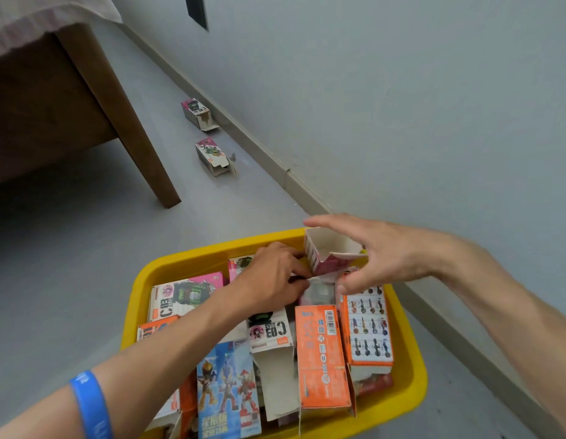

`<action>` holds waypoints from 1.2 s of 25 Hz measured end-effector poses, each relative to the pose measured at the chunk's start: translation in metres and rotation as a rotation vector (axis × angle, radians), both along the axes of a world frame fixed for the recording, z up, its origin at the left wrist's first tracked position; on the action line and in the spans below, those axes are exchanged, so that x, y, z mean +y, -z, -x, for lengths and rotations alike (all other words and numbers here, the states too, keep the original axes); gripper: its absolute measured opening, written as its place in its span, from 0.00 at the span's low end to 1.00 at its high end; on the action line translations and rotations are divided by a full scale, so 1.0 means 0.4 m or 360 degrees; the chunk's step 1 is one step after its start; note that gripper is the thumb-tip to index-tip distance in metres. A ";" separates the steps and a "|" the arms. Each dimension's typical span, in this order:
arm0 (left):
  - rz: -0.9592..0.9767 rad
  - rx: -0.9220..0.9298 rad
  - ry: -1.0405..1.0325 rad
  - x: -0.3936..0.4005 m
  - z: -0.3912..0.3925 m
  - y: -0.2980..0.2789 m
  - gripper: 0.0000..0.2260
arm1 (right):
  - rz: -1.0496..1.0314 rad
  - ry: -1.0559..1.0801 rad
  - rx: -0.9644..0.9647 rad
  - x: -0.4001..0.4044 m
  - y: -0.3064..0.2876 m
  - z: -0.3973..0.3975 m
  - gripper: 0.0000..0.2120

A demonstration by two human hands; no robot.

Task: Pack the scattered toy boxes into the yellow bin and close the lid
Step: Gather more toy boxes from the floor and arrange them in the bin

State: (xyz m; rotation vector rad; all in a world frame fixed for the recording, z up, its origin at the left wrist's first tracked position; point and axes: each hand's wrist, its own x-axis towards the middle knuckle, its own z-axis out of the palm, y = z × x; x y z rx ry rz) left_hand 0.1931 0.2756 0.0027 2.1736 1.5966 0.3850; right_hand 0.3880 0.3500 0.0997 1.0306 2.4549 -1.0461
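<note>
The yellow bin [139,280] sits on the grey floor, filled with several toy boxes in orange, pink, white and blue. At its far right corner stands a pink and white open-ended box [326,251]. My left hand [275,277] reaches into the bin, its fingers curled and pinching the lower edge of that box. My right hand [380,251] hovers over the same box with spread fingers, thumb pressing its lower flap. Two more pink toy boxes [198,114] [212,156] lie on the floor by the wall. No lid is in view.
A wooden bed frame [85,99] with a slanted leg stands at the left. The grey wall and its skirting board [275,166] run diagonally on the right, close behind the bin. Bare grey floor lies between bed and bin.
</note>
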 end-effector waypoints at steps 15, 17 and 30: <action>-0.0258 -0.0506 0.0044 -0.009 0.009 0.017 0.26 | 0.0129 0.0549 0.1219 -0.013 0.140 -0.064 0.09; -0.0043 -0.0663 0.0094 -0.004 0.006 0.005 0.29 | 0.0077 0.0544 0.1266 -0.016 0.138 -0.067 0.10; 0.0686 -0.1539 -0.0172 0.037 0.029 -0.008 0.19 | -0.0035 0.0410 0.1143 -0.058 0.129 -0.104 0.04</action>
